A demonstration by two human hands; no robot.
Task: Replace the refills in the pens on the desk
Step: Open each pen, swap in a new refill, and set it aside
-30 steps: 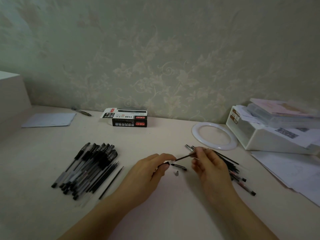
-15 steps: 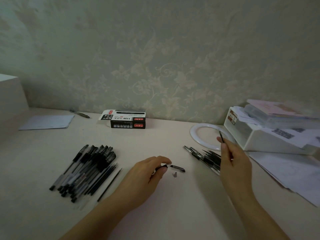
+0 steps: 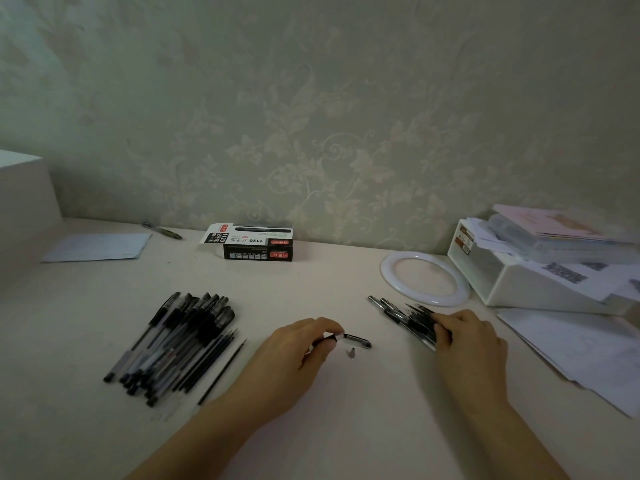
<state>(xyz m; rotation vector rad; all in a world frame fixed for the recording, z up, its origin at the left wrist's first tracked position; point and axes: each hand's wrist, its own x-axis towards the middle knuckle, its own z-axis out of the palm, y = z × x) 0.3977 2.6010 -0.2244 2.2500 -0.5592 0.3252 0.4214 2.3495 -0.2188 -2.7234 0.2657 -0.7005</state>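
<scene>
Left hand [image 3: 298, 344]: pinches pen barrel [image 3: 346, 339] at desk [image 3: 329, 427] centre.
Right hand [image 3: 467, 337]: fingers rest on small pen pile [image 3: 401, 315], 3 o'clock of barrel; grasp unclear.
Large pen pile [image 3: 176, 341]: 9 o'clock.
Pen tip [image 3: 352, 352]: 6 o'clock of barrel.

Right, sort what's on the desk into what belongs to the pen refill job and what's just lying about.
Belongs to the job:
pen barrel pinched in the left hand
loose pen tip
pen cap
left pile of pens and refills
right pile of pens under the right hand
refill box

Just lying about:
ring light
white organiser
loose papers
blue paper
stray pen
</scene>
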